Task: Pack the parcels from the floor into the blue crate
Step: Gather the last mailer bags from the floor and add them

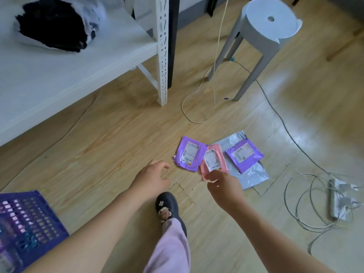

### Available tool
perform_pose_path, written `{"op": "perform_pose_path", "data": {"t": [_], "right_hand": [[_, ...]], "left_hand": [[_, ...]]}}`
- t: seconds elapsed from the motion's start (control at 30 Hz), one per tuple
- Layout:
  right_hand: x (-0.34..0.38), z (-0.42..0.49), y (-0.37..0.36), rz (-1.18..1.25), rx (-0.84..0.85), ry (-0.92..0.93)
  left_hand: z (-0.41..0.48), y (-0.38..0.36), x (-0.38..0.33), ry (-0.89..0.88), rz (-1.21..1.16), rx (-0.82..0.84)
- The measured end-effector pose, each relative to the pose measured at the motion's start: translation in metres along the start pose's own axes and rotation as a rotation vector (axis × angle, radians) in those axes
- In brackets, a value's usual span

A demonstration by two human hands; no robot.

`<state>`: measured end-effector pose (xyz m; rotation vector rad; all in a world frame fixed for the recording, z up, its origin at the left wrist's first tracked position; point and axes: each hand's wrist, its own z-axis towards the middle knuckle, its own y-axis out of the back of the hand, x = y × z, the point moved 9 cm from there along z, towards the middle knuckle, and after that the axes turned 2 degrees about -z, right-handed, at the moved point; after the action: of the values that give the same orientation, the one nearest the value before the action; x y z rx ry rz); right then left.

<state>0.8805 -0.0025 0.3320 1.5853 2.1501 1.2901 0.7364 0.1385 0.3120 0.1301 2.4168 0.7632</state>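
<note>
Hands hover low: right hand [224, 187] curls over near edge of pink parcel [214, 161], grip unclear; left hand [151, 179] loosely open, empty

1 view: head-worn wide-angle camera facing forward and steeply down onto the floor [110, 138] from above; the 2 arms [98, 223] enter close at the bottom edge, floor items lie farther off.

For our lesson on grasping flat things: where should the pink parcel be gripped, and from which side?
Probably pinch its near short edge, coming from the person's side. The pink parcel lies flat, its far end overlapping a purple parcel, while the near end is free and closest to the right hand.
</note>
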Motion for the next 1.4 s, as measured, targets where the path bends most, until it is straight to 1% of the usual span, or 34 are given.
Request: {"op": "perform_pose_path", "data": {"t": [0.13,0.23,0.37,0.5,0.57,0.63,0.73,0.77,0.83,0.9,0.97,1.07,1.2,1.3,1.4], "right_hand": [[-0.005,0.067,0.018,-0.075,0.032,-0.035],[-0.008,0.125,0.020,-0.082,0.034,-0.046],[-0.027,0.199,-0.012,-0.066,0.060,-0.096],[-0.048,0.261,-0.065,-0.102,0.110,-0.078],[-0.060,0.294,-0.089,-0.140,0.104,-0.054],[-0.076,0.324,-0.111,-0.176,0.098,-0.046],[-0.101,0.370,-0.145,-0.210,0.095,-0.048],[-0.107,0.383,-0.156,-0.182,0.092,-0.047],[-0.115,0.409,-0.179,-0.110,0.111,-0.053],[-0.120,0.425,-0.199,0.018,0.153,-0.102],[-0.122,0.429,-0.208,0.122,0.152,-0.136],[-0.127,0.426,-0.208,0.195,0.111,-0.204],[-0.132,0.398,-0.192,0.509,0.125,-0.347],[-0.122,0.368,-0.167,0.646,0.166,-0.397],[-0.103,0.335,-0.145,0.733,0.220,-0.447]], "left_hand": [[0.068,0.003,-0.004,0.097,-0.013,0.051],[0.120,-0.005,0.000,0.148,-0.038,0.055],[0.190,-0.040,0.014,0.188,-0.068,0.079],[0.246,-0.090,0.046,0.258,-0.155,0.087],[0.273,-0.118,0.071,0.334,-0.248,0.067],[0.295,-0.154,0.097,0.456,-0.373,0.072],[0.321,-0.216,0.134,0.697,-0.680,0.089],[0.327,-0.236,0.140,0.763,-0.772,0.111],[0.342,-0.268,0.148,0.833,-0.874,0.144],[0.354,-0.283,0.156,0.863,-0.924,0.100],[0.362,-0.287,0.157,0.856,-0.976,0.040],[0.372,-0.272,0.153,0.806,-1.047,-0.043],[0.359,-0.231,0.140,0.741,-1.083,-0.151],[0.332,-0.202,0.130,0.757,-1.049,-0.188],[0.301,-0.180,0.115,0.793,-1.079,-0.158]]}}
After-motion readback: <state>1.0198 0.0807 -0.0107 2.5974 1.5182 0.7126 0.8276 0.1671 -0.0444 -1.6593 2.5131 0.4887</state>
